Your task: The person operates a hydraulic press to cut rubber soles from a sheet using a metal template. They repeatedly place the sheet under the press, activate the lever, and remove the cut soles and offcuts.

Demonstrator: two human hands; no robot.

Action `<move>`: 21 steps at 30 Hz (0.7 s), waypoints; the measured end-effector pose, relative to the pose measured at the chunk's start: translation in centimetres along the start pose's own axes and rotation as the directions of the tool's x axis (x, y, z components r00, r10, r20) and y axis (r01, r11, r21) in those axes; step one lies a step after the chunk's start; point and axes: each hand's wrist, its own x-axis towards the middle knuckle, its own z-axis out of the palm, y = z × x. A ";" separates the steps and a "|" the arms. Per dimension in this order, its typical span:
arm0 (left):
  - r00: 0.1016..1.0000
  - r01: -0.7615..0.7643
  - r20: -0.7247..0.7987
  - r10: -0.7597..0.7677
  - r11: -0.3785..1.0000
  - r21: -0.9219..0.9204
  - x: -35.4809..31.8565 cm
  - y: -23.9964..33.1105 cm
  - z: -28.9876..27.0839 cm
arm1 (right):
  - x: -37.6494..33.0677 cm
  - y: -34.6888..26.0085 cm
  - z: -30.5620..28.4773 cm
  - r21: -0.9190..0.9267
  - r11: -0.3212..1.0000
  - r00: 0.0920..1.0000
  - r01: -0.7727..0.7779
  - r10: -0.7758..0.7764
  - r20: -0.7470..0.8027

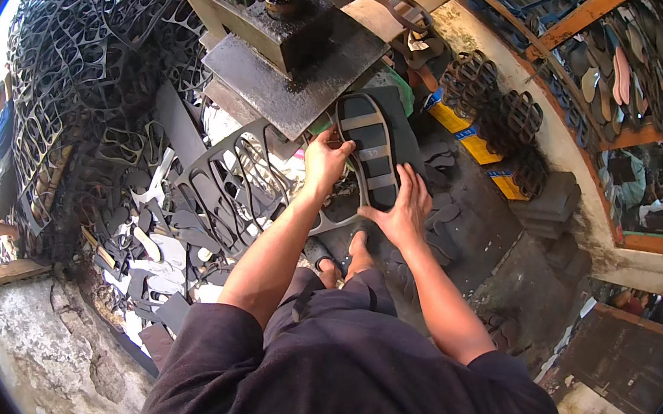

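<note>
A sole-shaped metal cutting die (375,154) with several crossbars lies on a dark sheet (403,128) in front of a press. My left hand (328,162) has its fingers curled at the die's left edge. Around the die's near end, my right hand (402,209) has its thumb on the left and its fingers on the right, by the sheet's edge. Left of the die, a dark sheet with sole-shaped holes (225,188) hangs beside my left forearm. The press's metal plate (315,66) stands just beyond my left hand, partly over the sheet.
A large heap of punched-out sheet scraps (102,61) rises at the far left, with loose offcuts (160,263) below it. On the right are stacked cutting dies (491,99), a yellow-and-blue box (460,128), dark blocks (548,203) and an orange rack (591,12) of hanging soles.
</note>
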 end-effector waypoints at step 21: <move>0.990 0.008 0.141 0.021 0.979 -0.202 0.1 -1.7 0.1 | -2.1 5.0 1.3 0.104 0.986 0.991 0.131 -0.128 -0.035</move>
